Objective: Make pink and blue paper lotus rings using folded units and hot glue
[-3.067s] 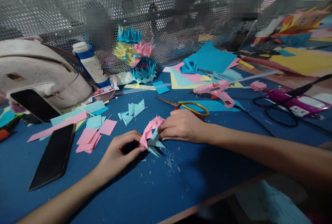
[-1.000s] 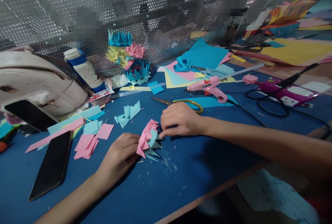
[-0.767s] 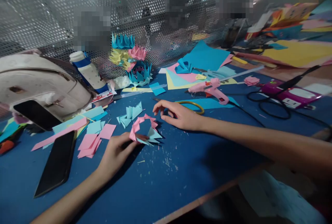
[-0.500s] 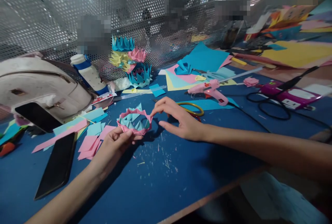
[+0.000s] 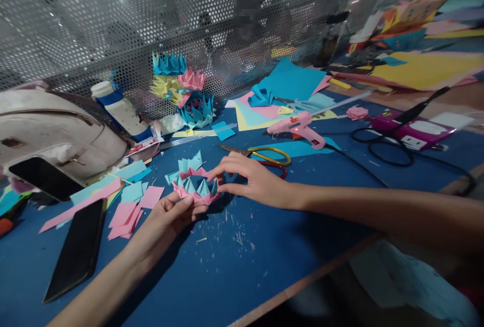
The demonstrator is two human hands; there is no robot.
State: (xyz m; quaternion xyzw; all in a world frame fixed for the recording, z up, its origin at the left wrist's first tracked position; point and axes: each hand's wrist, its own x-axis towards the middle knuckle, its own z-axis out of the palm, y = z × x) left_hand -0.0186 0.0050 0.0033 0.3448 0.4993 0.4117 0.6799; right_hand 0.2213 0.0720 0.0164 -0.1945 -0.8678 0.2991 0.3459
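Observation:
A ring of folded pink and light blue paper (image 5: 200, 197) is held low over the blue table. My left hand (image 5: 172, 216) grips its near left edge, thumb on the pink rim and fingers beneath. My right hand (image 5: 249, 180) has its thumb and fingertips pinched at the ring's right edge. Light blue points stand up inside the pink rim and behind it. Just beyond my right hand lie scissors (image 5: 270, 155) with yellow and red handles. A pink glue gun (image 5: 298, 127) rests farther back.
Pink and blue paper pieces (image 5: 126, 216) and a black phone (image 5: 79, 251) lie at the left, before a pale bag (image 5: 56, 130). Folded paper crowns (image 5: 196, 110) and a bottle (image 5: 121, 110) stand behind. A purple power strip (image 5: 412, 130) with cables is at the right.
My right hand has closed in on the ring's right edge, and the ring is tipped differently, showing more of its inner blue points. The whole view has shifted slightly.

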